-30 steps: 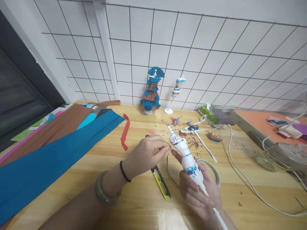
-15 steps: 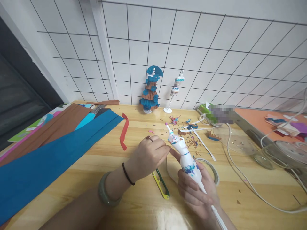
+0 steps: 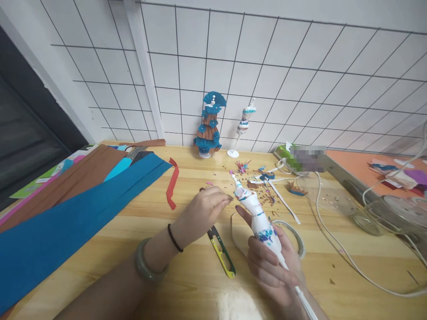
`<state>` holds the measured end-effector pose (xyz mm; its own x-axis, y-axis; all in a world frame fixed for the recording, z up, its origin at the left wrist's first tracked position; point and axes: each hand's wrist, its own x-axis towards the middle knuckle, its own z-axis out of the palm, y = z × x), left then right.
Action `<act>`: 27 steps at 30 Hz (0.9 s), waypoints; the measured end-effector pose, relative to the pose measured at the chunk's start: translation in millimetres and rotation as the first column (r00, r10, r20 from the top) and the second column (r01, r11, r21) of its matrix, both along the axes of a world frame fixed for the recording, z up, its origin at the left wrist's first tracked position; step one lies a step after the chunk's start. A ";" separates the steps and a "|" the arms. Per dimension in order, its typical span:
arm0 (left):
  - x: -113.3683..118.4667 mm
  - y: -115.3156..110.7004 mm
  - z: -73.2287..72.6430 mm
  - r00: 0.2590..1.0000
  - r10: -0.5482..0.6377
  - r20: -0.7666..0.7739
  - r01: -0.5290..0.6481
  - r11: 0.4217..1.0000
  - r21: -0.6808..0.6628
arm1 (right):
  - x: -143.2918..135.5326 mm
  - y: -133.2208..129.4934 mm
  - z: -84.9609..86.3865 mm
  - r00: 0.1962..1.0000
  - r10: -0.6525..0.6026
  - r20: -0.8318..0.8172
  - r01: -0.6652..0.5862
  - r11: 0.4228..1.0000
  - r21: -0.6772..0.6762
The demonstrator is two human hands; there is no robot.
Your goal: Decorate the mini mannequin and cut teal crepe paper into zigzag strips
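A small white mannequin (image 3: 258,211) with blue and purple stains is tilted in my right hand (image 3: 275,266). The fingers wrap round its lower body, while the index finger points up to the left, apart from it. My left hand (image 3: 208,206) is just left of the mannequin's upper part, not touching it. Its thumb and fingertips are pinched together; whatever is between them, if anything, is too small to make out. Below that hand lie yellow-and-green thread snips (image 3: 222,255). Behind my right hand is a roll of tape (image 3: 298,240), partly hidden.
Blue crepe paper (image 3: 83,222) and brown paper (image 3: 73,182) cover the left side, near a red strip (image 3: 172,184). At the back stand a mannequin in a blue-brown paper dress (image 3: 210,126) and a bare one (image 3: 244,122). Paper scraps (image 3: 267,193) and a white cable (image 3: 336,244) lie right.
My left hand has drawn slightly left and up, away from my right index finger, showing more of the snips. My right hand and the mannequin have barely moved.
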<state>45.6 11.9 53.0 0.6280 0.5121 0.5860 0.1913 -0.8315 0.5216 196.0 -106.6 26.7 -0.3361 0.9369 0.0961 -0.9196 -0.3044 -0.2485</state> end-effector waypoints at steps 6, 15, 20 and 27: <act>2.7 -11.3 3.1 0.985 -0.059 -0.161 0.078 0.991 0.111 | 0.6 0.0 1.3 0.998 0.012 -0.065 -0.011 1.000 0.017; -0.9 -5.6 -2.1 0.946 0.068 -0.317 0.101 0.868 0.487 | -0.1 -0.6 2.4 1.000 -0.006 0.003 0.006 1.000 -0.020; 1.4 -5.5 -1.2 0.978 0.030 -0.207 0.045 0.936 0.348 | -1.1 -1.8 2.5 0.999 -0.002 0.038 0.004 0.999 -0.037; 0.0 -2.1 1.5 0.999 -0.021 -0.028 0.017 0.989 -0.150 | 0.8 -2.6 2.4 0.999 -0.005 0.045 0.008 0.998 -0.056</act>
